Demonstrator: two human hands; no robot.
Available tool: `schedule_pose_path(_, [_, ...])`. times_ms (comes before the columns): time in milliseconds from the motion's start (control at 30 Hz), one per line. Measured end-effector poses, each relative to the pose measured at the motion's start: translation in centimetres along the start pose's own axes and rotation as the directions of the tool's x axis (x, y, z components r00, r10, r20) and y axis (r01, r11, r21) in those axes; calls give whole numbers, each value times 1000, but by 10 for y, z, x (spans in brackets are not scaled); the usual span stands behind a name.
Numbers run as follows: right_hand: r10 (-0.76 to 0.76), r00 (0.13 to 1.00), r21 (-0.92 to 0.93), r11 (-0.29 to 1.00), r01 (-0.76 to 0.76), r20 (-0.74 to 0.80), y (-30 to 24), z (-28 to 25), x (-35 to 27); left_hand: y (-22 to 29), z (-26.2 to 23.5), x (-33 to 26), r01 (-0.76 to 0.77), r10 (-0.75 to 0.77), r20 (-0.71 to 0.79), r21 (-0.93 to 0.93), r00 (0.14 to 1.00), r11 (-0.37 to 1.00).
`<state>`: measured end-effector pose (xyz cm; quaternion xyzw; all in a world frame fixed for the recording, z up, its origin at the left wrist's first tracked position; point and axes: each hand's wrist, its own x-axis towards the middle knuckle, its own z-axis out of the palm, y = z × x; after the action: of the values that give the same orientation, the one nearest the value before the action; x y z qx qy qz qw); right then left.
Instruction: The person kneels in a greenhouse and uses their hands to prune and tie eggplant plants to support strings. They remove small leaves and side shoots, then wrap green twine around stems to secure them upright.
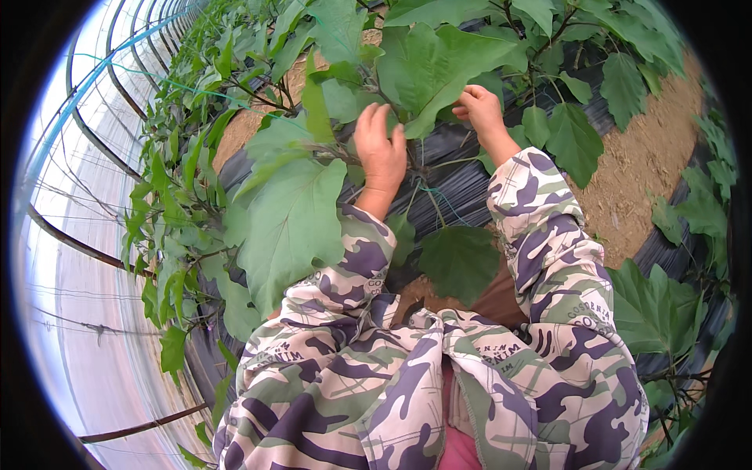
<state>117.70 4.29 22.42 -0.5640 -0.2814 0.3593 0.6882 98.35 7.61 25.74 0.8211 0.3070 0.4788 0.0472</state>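
Both my hands are in among the leaves of an eggplant plant (pixel 442 66) with broad green leaves. My left hand (pixel 381 157) is raised by the stems, its fingers loosely curved and the thumb apart from them. Nothing shows in its grasp, though leaves surround the fingertips. Further right, my right hand (pixel 483 117) has its fingers drawn together at the edge of the large upper leaf. What they pinch, if anything, is too small to make out. A big leaf (pixel 294 223) hangs left of my left wrist, and a darker leaf (pixel 460 262) lies between my forearms.
Black plastic film (pixel 450 192) covers the bed under the plant. Thin turquoise string (pixel 439 196) runs near the stems. Bare brown soil (pixel 638 172) lies to the right, with more plants beyond. Curved greenhouse ribs (pixel 82 247) and pale sheeting (pixel 86 345) rise at the left.
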Motion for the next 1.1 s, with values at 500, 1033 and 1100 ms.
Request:
schedule_pose_path(500, [76,993,-677,736,5,90,63,-63,-77,66,-129,-143,-120,256,501,-287,827,950])
schedule_pose_path(1033, [413,594,-696,605,388,690,68,16,-337,41,-205,-119,867,-463,734,-410,497,282])
schedule_pose_path(1100, [270,631,-639,600,480,727,38,15,-322,35,-198,-113,910,-513,752,-354,414,216])
